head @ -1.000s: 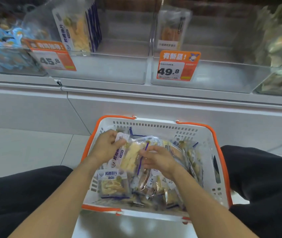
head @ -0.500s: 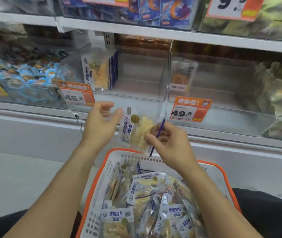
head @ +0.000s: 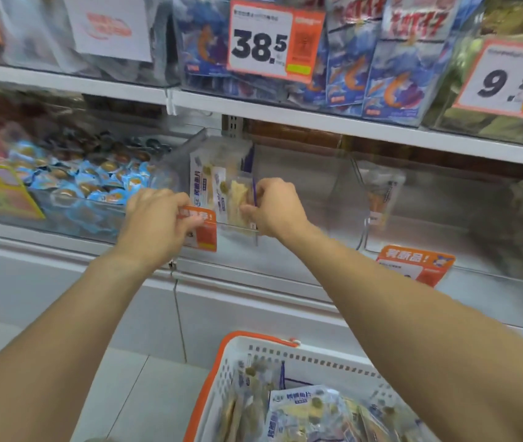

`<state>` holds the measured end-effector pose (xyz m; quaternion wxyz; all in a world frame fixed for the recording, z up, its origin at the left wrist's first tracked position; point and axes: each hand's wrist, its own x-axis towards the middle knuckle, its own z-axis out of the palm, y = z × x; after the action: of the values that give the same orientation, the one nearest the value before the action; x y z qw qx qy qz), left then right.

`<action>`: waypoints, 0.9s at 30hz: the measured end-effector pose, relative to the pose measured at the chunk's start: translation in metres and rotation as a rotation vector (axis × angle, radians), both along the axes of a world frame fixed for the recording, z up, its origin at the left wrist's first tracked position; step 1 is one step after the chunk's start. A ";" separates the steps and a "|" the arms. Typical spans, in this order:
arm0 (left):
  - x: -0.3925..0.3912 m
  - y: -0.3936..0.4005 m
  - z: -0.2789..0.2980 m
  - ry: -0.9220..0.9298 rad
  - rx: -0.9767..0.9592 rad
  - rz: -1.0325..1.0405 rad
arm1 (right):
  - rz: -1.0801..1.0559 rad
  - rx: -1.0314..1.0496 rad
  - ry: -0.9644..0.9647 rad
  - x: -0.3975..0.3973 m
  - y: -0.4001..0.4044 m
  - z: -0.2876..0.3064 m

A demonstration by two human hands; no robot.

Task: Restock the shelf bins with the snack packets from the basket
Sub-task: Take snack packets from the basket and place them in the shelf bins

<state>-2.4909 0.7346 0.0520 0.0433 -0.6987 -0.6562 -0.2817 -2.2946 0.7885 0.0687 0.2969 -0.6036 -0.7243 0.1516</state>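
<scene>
Single head-worn view; faces forward and down, close to the shelf bins [head: 285, 199].

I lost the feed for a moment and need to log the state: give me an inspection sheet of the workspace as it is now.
Surface: white shelf with clear bins; tiled floor below.
Job's things: fish-slice packet held upright at the front of the clear bin, beside matching packets already standing there; more packets in the white and orange basket.
Clutter: nothing seen.
Hands: right hand pinches the packet; left hand rests at the bin's orange price tag, fingers curled.
Cables: nothing seen.
Surroundings: blue-wrapped snacks in the left-hand bin; shrimp packets and price cards 38.5 and 9.9 above.
</scene>
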 end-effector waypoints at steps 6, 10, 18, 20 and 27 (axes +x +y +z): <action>-0.004 0.006 -0.010 0.034 0.101 0.002 | 0.029 -0.016 -0.125 -0.041 0.064 -0.005; -0.007 0.009 -0.019 -0.008 0.173 -0.015 | 0.008 0.078 -0.212 -0.052 0.077 -0.008; -0.010 0.011 -0.026 -0.066 0.204 -0.033 | -0.039 0.016 -0.214 -0.049 0.090 -0.026; -0.010 0.010 -0.025 -0.063 0.187 -0.037 | -0.040 -0.008 -0.228 -0.047 0.091 -0.025; -0.007 -0.003 -0.016 -0.002 0.129 -0.017 | -0.021 -0.002 -0.335 -0.032 0.051 0.015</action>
<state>-2.4977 0.7313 0.0362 0.0855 -0.6997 -0.6307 -0.3245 -2.3271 0.8396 0.0838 0.1731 -0.6281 -0.7572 0.0465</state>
